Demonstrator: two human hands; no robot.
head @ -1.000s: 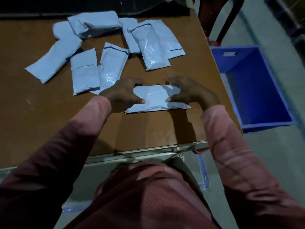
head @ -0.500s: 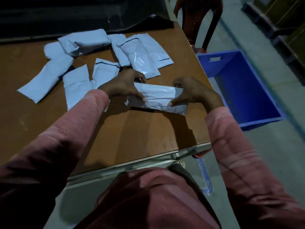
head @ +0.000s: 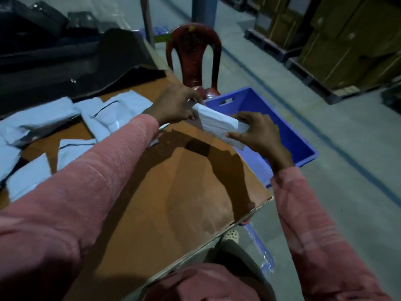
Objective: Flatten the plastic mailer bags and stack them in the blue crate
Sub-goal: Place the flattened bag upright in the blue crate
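Observation:
A pale grey mailer bag (head: 217, 122) is held in the air over the table's right edge, tilted, at the near rim of the blue crate (head: 288, 135). My left hand (head: 175, 104) grips its far end. My right hand (head: 256, 131) grips its near end, thumb on top. The crate stands on the floor beside the table and what shows of its inside looks bare. Several more mailer bags (head: 112, 114) lie scattered on the brown table (head: 165, 192) at the left.
A dark red plastic chair (head: 194, 55) stands just behind the crate. Black bags or sheets (head: 65, 53) fill the table's far end. Cardboard boxes on pallets (head: 338, 40) line the right side of the concrete floor. Clear plastic (head: 260, 246) hangs below the table's near corner.
Both hands lifted the mailer bag off the table and carried it right, to the crate's edge. The view swung right with it.

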